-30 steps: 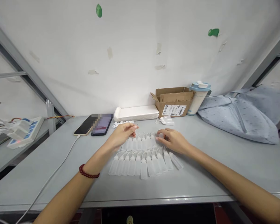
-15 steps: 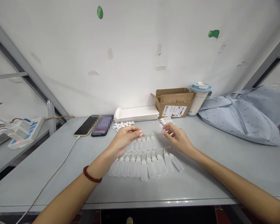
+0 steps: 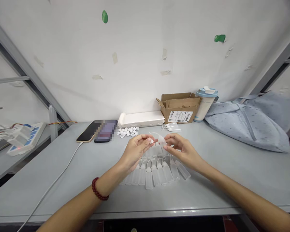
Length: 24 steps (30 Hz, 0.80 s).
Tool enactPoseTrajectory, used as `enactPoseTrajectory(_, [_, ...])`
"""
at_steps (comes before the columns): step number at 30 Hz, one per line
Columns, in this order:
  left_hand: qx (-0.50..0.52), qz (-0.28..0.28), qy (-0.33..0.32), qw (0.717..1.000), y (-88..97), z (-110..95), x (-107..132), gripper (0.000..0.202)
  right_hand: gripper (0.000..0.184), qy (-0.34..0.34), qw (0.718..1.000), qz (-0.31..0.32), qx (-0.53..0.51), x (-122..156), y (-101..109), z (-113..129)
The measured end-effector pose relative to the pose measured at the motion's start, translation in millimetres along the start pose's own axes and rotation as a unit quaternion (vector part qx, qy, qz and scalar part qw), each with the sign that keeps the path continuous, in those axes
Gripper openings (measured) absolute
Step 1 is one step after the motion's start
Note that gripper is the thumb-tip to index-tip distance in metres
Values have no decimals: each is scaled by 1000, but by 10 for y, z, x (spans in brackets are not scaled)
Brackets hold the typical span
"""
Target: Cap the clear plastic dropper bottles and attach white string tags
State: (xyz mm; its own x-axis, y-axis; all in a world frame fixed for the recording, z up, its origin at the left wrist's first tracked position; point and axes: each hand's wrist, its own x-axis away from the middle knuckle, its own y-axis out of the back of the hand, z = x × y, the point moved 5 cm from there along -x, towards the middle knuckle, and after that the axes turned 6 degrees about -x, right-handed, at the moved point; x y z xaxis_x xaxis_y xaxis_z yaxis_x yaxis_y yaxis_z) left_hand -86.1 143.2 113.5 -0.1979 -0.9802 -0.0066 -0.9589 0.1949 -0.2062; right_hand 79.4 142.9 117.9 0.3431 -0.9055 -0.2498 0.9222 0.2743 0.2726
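Between the fingertips of my left hand (image 3: 137, 149) is a small white cap (image 3: 151, 141). My right hand (image 3: 181, 148) pinches a translucent plastic squeeze bottle (image 3: 162, 142) with a thin curved tube at its top. The two hands are close together, the bottle just right of the cap and apart from it. Below them, rows of similar bottles (image 3: 149, 178) lie on the grey table, partly covered by my left hand. A heap of white caps (image 3: 128, 131) sits behind my left hand. A few more bottles (image 3: 173, 127) lie in front of the cardboard box.
At the back stand an open cardboard box (image 3: 181, 111), a white flat stack (image 3: 142, 119) and a lidded cup (image 3: 205, 104). Two phones (image 3: 88, 131) and a white cable (image 3: 60, 178) are on the left. A pale blue cloth bag (image 3: 246, 124) fills the right back.
My right hand has brought the bottle left and slightly down, toward my left hand. My left hand has shifted a little right with the cap. The view has tilted slightly.
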Motion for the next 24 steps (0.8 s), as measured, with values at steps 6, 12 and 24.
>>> enactPoseTrajectory(6, [-12,15,-50,999,-61,-84,52,14,23,9,999,50,-5,14,-92,-8])
enactPoseTrajectory(12, [-140,42,-77,986,-118,-116,80,18,19,15,997,73,-9,36,-145,-6])
enactPoseTrajectory(24, [-159,3,-45,986,-29,-89,12,17,29,-58,987,56,-138,19,-128,-16])
